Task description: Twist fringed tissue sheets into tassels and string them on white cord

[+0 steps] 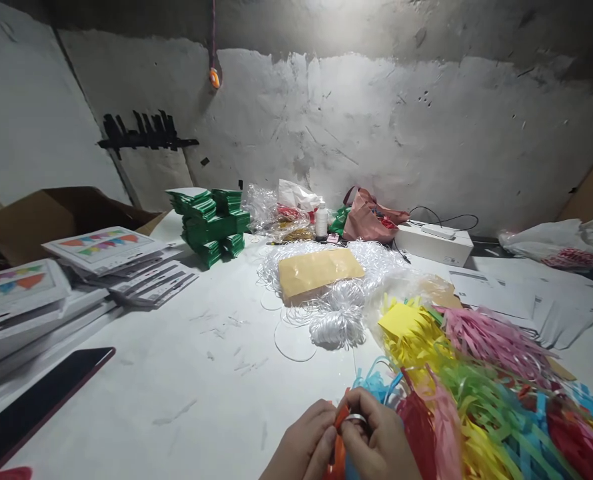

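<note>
Close together at the bottom centre, my left hand (301, 443) and my right hand (381, 440) both pinch an orange tissue-paper tassel (342, 417). Its lower part hangs down between my hands and is partly hidden by the fingers. A silvery band (355, 418) shows at a finger of my right hand. Just behind the fingers lies some light blue fringed paper (374, 385). To the right of my right hand spreads a heap of fringed tissue paper, with yellow (416, 333), pink (496, 337), green (491, 393) and dark red (419, 417) pieces.
White string (339, 320) lies in a tangle under a tan paper packet (321, 270). Green bundles (214, 227) are stacked behind. At left are printed packets (111, 250) and a dark phone (41, 407). A pink bag (369, 217) and white box (434, 243) stand by the wall.
</note>
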The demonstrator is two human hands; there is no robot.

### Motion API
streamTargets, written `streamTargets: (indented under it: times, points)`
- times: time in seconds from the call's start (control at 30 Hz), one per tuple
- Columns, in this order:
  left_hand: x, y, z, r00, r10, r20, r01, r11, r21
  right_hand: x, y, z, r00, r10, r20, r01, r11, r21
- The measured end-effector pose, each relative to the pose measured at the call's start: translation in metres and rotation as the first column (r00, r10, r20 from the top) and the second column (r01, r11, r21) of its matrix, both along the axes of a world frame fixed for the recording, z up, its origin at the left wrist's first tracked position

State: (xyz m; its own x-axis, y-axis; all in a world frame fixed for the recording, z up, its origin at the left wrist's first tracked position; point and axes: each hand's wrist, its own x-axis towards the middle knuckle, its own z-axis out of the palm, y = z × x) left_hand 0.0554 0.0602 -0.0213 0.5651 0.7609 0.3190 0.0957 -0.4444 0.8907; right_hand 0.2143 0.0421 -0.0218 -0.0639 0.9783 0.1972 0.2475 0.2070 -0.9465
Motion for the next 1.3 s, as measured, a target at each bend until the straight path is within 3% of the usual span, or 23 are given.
streamTargets:
  times: [0.1, 0.23, 0.37, 0.43, 0.5, 0.57, 0.63, 0.8, 0.93, 1.1, 1.3]
  points:
    - [-0.001, 0.001, -0.001, 0.999, -0.023, -0.034, 0.025, 0.996, 0.08, 0.002, -0.001, 0.0, 0.991, 0.009, 0.131, -0.016, 0.998, 0.056]
    - [-0.002, 0.0, -0.004, 0.999, -0.032, -0.034, 0.036, 0.993, 0.109, 0.005, -0.003, -0.002, 0.961, -0.05, 0.271, -0.015, 0.973, 0.232]
    - [-0.004, 0.0, -0.003, 1.0, -0.026, -0.016, 0.027, 0.993, 0.116, 0.007, -0.005, -0.002, 0.937, -0.106, 0.333, 0.014, 0.964, 0.267]
    - [-0.004, 0.0, -0.002, 1.0, 0.0, 0.005, 0.0, 0.998, 0.057, 0.008, -0.004, 0.0, 0.938, -0.12, 0.325, 0.038, 0.968, 0.248]
    - [-0.003, 0.001, -0.001, 0.996, 0.064, 0.063, -0.057, 0.991, -0.119, 0.009, -0.004, 0.003, 0.956, -0.077, 0.283, 0.024, 0.982, 0.186]
    - [-0.002, 0.001, 0.0, 0.975, 0.147, 0.164, -0.083, 0.935, -0.344, 0.01, -0.003, 0.006, 0.979, -0.001, 0.203, -0.018, 0.996, 0.093]
    - [-0.002, 0.0, 0.001, 0.949, 0.188, 0.253, -0.046, 0.877, -0.478, 0.01, -0.002, 0.009, 0.993, 0.031, 0.117, -0.032, 0.999, 0.015]
    - [-0.001, -0.004, 0.001, 0.954, 0.161, 0.253, -0.026, 0.885, -0.464, 0.007, -0.003, 0.016, 0.993, -0.006, 0.122, 0.009, 1.0, -0.021]
    - [0.004, -0.006, 0.0, 0.911, 0.26, 0.319, -0.033, 0.819, -0.573, 0.007, -0.003, 0.023, 0.994, 0.074, 0.081, -0.07, 0.996, -0.052]
    - [0.007, -0.007, 0.004, 0.888, 0.291, 0.355, 0.005, 0.767, -0.642, 0.009, -0.004, 0.026, 0.994, 0.103, 0.039, -0.1, 0.991, -0.086]
    - [0.001, -0.003, -0.001, 0.932, 0.239, 0.272, -0.051, 0.829, -0.556, 0.007, -0.007, 0.03, 0.998, 0.062, -0.001, -0.062, 0.994, -0.091]
